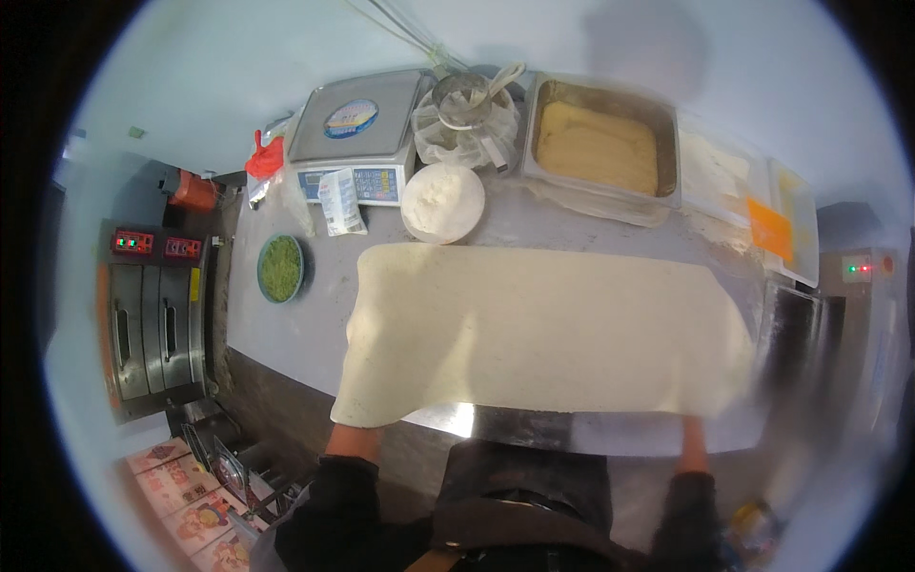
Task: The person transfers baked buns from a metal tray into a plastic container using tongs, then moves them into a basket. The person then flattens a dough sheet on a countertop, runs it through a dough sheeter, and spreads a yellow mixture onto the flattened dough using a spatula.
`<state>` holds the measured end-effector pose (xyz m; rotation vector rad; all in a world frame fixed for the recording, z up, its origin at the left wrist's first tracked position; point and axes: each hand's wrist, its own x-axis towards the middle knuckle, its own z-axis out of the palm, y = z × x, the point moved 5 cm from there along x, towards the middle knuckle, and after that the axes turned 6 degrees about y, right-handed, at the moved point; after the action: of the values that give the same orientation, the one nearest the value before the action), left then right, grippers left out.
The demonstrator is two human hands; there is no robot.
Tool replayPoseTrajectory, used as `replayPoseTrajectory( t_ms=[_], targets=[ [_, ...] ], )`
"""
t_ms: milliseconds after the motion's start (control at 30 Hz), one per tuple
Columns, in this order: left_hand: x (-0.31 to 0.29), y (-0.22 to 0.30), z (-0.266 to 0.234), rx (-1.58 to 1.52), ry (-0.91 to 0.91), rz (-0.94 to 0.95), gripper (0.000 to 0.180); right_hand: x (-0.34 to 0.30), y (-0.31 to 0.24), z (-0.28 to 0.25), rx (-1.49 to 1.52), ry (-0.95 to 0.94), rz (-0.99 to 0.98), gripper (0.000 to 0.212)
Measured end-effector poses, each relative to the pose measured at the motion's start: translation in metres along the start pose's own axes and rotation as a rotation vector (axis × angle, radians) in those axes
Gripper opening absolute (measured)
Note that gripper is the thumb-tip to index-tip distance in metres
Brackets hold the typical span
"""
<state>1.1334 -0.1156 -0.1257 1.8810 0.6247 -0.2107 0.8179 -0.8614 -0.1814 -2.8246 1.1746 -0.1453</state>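
Note:
A wide, pale sheet of rolled dough (543,329) spreads over the grey worktop (324,324), its near edge reaching past the front of the table at the left. My left hand (355,442) goes under the dough's near left corner; only the wrist shows. Under the near right part of the sheet is my right hand (693,436), also covered, with just the wrist in sight. The fingers of both hands are hidden by the dough, so their grip does not show. A shadow falls across the sheet's left half.
Along the back stand a scale (353,119), a bowl of white flour (442,202), a sieve (461,100) and a metal pan of dough (600,143). A bowl of chopped greens (281,270) sits left. An orange scraper (769,230) leans at right. An oven (152,324) stands far left.

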Motion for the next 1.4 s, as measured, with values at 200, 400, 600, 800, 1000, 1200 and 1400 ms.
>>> replayPoseTrajectory(
  t_ms=[200, 400, 600, 800, 1000, 1200, 1400],
  targets=[
    [0.044, -0.047, -0.047, 0.067, 0.065, 0.075, 0.051, 0.01, 0.023, -0.01, 0.046, -0.024, -0.12, 0.04],
    [0.109, -0.046, -0.074, 0.08, 0.038, 0.135, 0.052, 0.049, 0.092, -0.016, 0.015, -0.01, -0.146, 0.04],
    [0.134, -0.024, -0.119, 0.064, 0.102, 0.118, 0.053, 0.081, 0.099, -0.029, 0.123, -0.256, -0.107, 0.042],
    [0.021, -0.035, -0.108, -0.525, 0.262, -0.281, 0.057, 0.177, 0.134, -0.1, 0.098, 0.169, -0.413, 0.03],
    [-0.044, -0.056, -0.021, -0.732, 0.219, -0.329, 0.05, 0.349, 0.162, -0.216, -0.29, 0.342, -0.306, 0.033],
    [-0.085, -0.07, 0.028, -0.891, 0.158, -0.381, 0.048, 0.435, 0.166, -0.237, -0.828, 0.258, -0.484, 0.041],
    [-0.111, -0.067, 0.061, -0.763, 0.046, -0.25, 0.05, 0.463, 0.174, -0.208, -1.079, 0.124, -0.362, 0.049]
  ],
)
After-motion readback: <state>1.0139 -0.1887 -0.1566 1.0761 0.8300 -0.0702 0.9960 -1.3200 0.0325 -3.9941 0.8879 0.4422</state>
